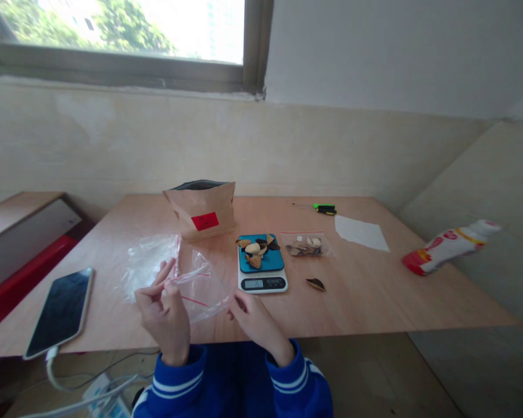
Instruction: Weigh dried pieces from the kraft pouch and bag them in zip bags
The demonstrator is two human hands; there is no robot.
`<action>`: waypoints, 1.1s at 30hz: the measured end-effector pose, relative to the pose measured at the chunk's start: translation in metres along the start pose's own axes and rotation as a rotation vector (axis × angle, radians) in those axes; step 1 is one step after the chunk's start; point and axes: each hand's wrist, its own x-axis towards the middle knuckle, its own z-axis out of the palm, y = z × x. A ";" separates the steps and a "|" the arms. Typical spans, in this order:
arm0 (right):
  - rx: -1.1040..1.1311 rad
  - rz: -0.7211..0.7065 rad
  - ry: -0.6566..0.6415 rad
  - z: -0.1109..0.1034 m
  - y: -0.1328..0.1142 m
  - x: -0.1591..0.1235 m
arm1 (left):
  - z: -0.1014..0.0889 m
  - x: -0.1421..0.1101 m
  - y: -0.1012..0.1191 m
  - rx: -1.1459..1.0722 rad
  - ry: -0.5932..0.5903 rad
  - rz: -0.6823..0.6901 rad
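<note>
My left hand pinches the red-striped top of a clear zip bag near the table's front edge. My right hand grips the same bag's right side, fingers curled. Just beyond my right hand stands a small scale with a blue platform holding several brown and pale dried pieces. A filled clear zip bag lies to the right of the scale. One loose dark piece lies on the wood in front of it. A brown paper pouch with a red label stands open behind.
More clear bags lie left of the pouch. A phone on a white cable lies at the front left. A white paper sheet, a green-handled tool and a red-and-white bottle sit to the right on the wooden table.
</note>
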 end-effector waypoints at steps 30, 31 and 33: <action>-0.803 -0.494 0.216 -0.091 0.049 0.076 | 0.040 0.019 0.001 0.348 -0.280 -0.301; -0.799 -0.494 0.221 -0.092 0.047 0.075 | 0.040 0.019 0.001 0.337 -0.283 -0.301; -0.778 -0.486 0.235 -0.092 0.044 0.072 | 0.040 0.018 0.002 0.329 -0.287 -0.301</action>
